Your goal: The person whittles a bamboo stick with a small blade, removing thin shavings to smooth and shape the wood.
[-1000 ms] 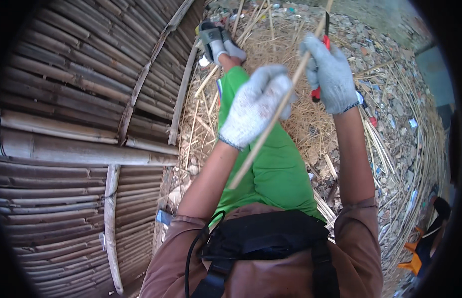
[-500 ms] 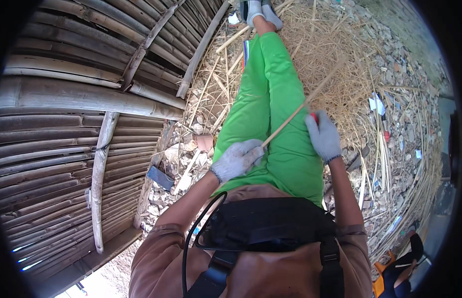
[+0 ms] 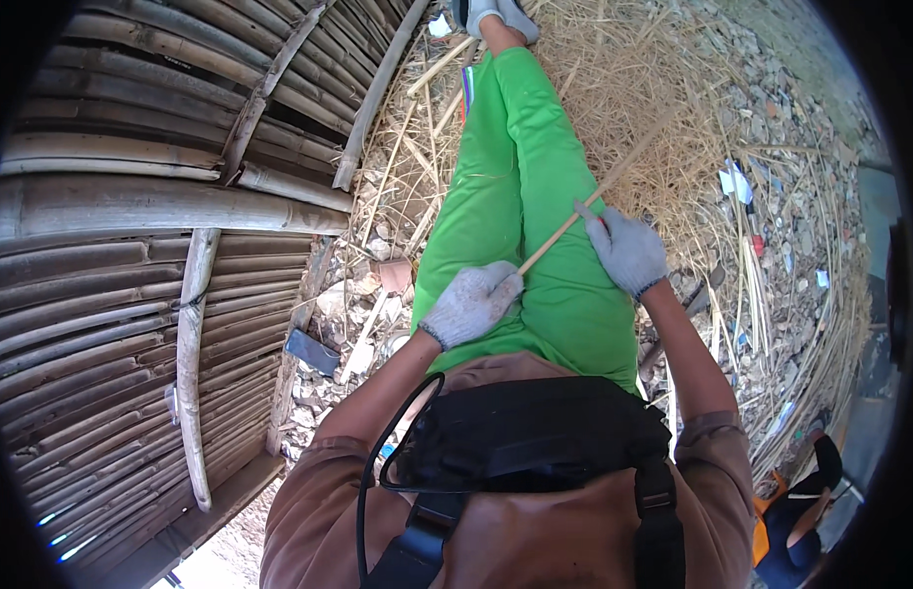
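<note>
A long, thin bamboo strip point(image 3: 551, 243) slants across my lap, from near my waist up to the right over the straw. My left hand point(image 3: 474, 302), in a white knit glove, is closed around the strip's near end. Also gloved, my right hand point(image 3: 625, 253) is curled beside the strip, with its thumb and forefinger reaching up against it. A bit of red shows at the right hand's fingers; it looks like part of a small tool, but the glove hides most of it. Below the strip lie my outstretched legs in green trousers point(image 3: 476, 221), with the ankles crossed.
A bamboo slat wall point(image 3: 93, 324) stands close on the left. A dark phone-like slab point(image 3: 312, 351) lies on the rubble beside it. Straw shavings point(image 3: 653, 79) cover the ground ahead, with bundled strips point(image 3: 756, 294) on the right. An orange-and-black object point(image 3: 771, 535) sits at lower right.
My right hand has shifted slightly left and its finger now reaches up along the strip; the red part is less visible. The left hand keeps its hold. The whole view has shifted slightly.
</note>
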`<action>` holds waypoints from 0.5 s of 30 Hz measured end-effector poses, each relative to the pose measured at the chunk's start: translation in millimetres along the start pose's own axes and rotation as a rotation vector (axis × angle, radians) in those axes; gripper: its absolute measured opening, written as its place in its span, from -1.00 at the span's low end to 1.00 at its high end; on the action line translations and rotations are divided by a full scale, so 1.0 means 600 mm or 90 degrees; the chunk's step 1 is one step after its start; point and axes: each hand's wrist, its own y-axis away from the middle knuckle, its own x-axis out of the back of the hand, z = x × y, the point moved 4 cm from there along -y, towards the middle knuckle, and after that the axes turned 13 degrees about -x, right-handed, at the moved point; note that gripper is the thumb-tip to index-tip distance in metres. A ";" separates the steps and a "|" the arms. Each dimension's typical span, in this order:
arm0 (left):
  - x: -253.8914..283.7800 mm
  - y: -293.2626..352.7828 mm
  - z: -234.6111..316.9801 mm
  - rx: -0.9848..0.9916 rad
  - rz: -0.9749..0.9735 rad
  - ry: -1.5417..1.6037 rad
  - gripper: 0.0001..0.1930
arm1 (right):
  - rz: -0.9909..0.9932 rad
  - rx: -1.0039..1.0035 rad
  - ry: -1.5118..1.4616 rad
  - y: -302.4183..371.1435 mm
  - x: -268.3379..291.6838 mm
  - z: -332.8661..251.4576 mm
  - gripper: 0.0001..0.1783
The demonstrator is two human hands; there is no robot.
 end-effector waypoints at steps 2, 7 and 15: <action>0.008 0.019 0.007 0.016 -0.013 -0.015 -0.63 | -0.011 -0.036 0.010 -0.006 -0.003 0.007 -0.39; 0.038 0.096 0.030 0.114 -0.028 -0.021 -0.61 | -0.025 -0.020 0.023 -0.005 0.001 -0.002 -0.34; 0.033 0.070 0.051 0.111 -0.036 -0.049 -0.58 | -0.040 -0.017 0.047 -0.005 -0.016 0.013 -0.37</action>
